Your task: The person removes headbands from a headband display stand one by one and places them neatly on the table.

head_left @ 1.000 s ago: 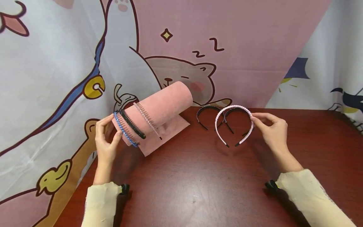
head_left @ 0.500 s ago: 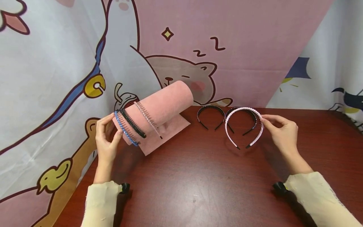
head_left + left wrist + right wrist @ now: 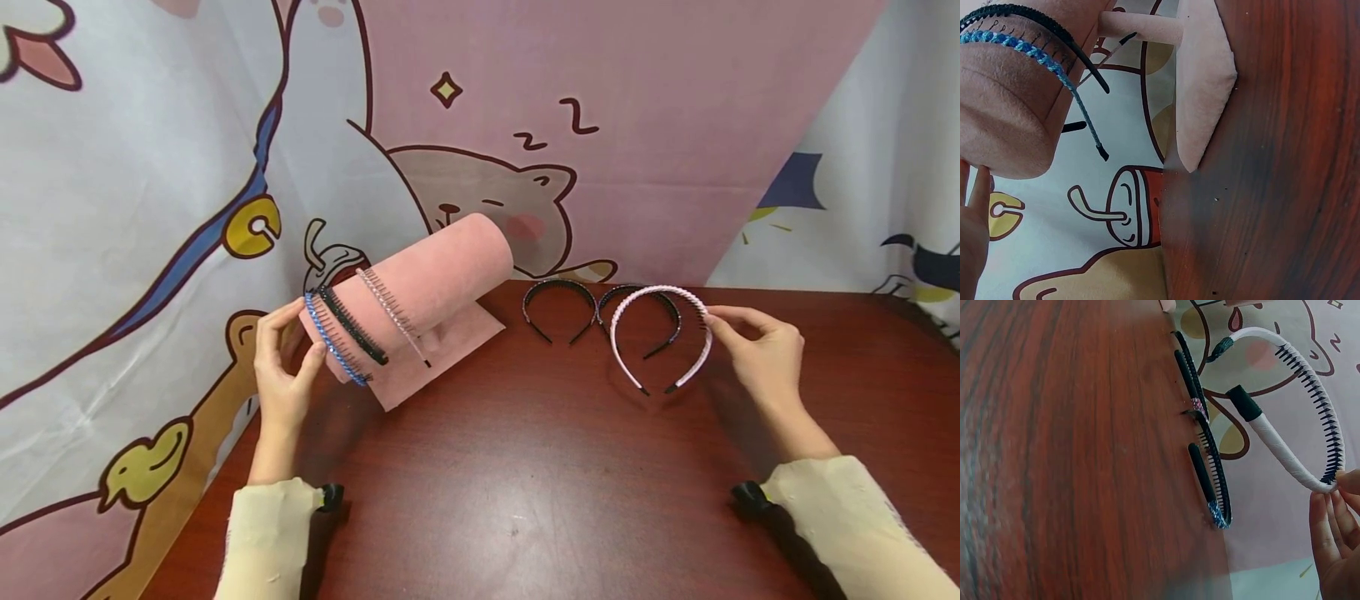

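Observation:
My right hand (image 3: pixel 761 354) pinches a pale pink, comb-toothed headband (image 3: pixel 617 333) by its right side and holds it up above the table. Its two dark tips point down in the head view; the right wrist view shows the white-looking band (image 3: pixel 1285 453) between thumb and fingers. My left hand (image 3: pixel 285 367) grips the near end of a pink padded headband stand (image 3: pixel 450 258), thumb and fingers spread across that end. On the stand's roll sit a blue headband (image 3: pixel 330 346), a black headband (image 3: pixel 352 327) and a thin pink beaded headband (image 3: pixel 390 310).
Two dark headbands (image 3: pixel 558 285) stand side by side at the back of the brown table (image 3: pixel 510 475), one partly behind the held headband. The stand's flat pink base (image 3: pixel 450 354) rests on the table. A cartoon-printed cloth (image 3: pixel 645 108) hangs behind and at left.
My right hand has moved to the right with the pale pink headband, which now overlaps only the right-hand dark headband. My left hand stays on the stand.

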Tool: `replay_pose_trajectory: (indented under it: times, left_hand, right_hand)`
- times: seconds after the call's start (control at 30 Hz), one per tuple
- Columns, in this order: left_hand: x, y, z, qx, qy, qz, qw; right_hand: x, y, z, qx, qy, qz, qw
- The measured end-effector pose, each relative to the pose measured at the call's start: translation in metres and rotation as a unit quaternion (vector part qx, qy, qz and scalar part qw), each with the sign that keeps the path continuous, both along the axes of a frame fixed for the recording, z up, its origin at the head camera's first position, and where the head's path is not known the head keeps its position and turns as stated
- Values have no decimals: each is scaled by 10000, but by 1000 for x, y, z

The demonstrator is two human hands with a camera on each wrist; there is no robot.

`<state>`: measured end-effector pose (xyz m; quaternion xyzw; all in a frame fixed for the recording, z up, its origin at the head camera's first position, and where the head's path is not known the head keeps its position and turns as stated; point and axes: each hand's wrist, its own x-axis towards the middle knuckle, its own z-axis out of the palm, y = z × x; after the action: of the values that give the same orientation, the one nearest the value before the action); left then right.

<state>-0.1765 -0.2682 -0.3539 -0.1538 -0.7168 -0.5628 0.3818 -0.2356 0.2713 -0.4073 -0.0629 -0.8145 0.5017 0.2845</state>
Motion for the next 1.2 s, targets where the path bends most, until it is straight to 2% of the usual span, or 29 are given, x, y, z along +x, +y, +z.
replay_pose_trajectory:
  times: [0.17, 0.37, 1.0, 1.2]
  left_hand:
    - [0, 0, 0, -43, -8, 31, 10000]
    - [0, 1, 1, -72, -23, 34, 10000]
    - [0, 0, 1, -107, -46, 66, 9999]
    - [1, 0, 2, -130, -87, 110, 9998]
  right_hand:
    - [-1, 8, -2, 234, -53, -148, 9996]
    - [-2, 18, -4, 273, -263, -324, 9988]
    - [-12, 52, -6, -274, -943, -802, 9919]
    - [-16, 66, -7, -661, -1183, -844, 9872]
